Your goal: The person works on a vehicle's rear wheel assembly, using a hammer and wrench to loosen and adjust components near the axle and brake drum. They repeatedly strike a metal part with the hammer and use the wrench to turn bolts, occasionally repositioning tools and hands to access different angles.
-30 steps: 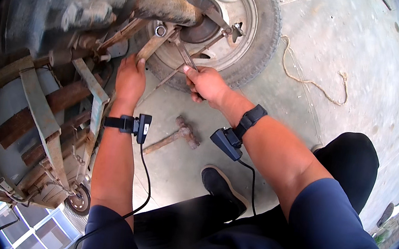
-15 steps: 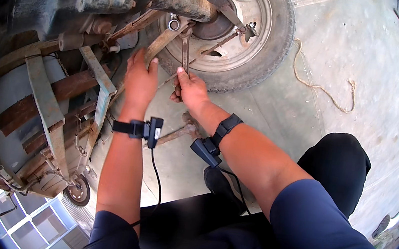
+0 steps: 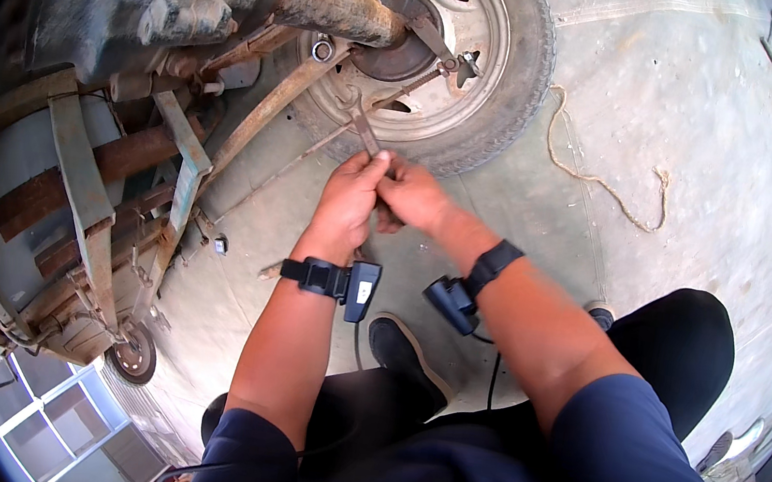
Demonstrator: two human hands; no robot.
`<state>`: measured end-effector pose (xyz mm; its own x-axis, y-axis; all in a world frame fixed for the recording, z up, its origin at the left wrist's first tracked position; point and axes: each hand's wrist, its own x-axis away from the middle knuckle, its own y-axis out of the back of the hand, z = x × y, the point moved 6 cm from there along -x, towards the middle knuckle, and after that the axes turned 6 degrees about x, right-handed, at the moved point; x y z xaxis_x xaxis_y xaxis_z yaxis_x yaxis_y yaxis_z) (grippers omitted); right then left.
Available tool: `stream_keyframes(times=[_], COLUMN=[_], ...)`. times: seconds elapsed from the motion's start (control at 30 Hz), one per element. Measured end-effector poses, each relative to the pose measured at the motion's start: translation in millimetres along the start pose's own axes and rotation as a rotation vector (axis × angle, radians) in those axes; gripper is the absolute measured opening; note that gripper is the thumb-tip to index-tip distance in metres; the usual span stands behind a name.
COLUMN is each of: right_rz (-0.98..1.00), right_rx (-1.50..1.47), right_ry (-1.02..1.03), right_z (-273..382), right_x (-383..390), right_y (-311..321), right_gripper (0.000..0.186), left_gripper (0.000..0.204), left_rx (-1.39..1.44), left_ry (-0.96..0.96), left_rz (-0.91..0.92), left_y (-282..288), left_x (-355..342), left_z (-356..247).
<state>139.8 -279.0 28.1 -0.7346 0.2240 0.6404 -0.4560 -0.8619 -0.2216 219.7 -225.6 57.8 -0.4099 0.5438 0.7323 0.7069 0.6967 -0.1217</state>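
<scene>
Metal wrench juts beyond left fingers and right fingers.

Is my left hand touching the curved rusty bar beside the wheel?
Apart: the head view shows bare floor between your left hand and the curved rusty bar.

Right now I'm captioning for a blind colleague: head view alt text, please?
A person's left hand and right hand meet at the handle of a wrench, near a wheel and rusty axle. A rope lies rightward on the floor.
</scene>
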Motion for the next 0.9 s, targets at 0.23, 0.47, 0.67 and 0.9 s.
stream_keyframes(times=[0.23,0.47,0.67,0.9], right_rz=[-0.155,-0.635,-1.022,-1.258], right_rx=[0.362,0.494,0.651,0.787], right_ry=[0.112,0.15,0.335,0.657], right_z=[52.0,63.3,81.8,102.4], right_x=[36.2,34.9,45.3,25.4], right_y=[91.3,171.2,186.9,209.4], right_gripper=[0.039,0.042,0.029,0.037], left_gripper=[0.013,0.015,0.015,0.013], left_rx=[0.404,0.423,0.329,0.285], left_ry=[-0.094,0.0,-0.061,-0.09], left_rz=[0.056,-0.023,-0.077,-0.143], left_y=[-56.2,-69.0,-49.0,-50.3], left_x=[-30.6,-42.7,-46.4,-51.4], left_z=[-15.6,-23.3,-34.4,-37.9])
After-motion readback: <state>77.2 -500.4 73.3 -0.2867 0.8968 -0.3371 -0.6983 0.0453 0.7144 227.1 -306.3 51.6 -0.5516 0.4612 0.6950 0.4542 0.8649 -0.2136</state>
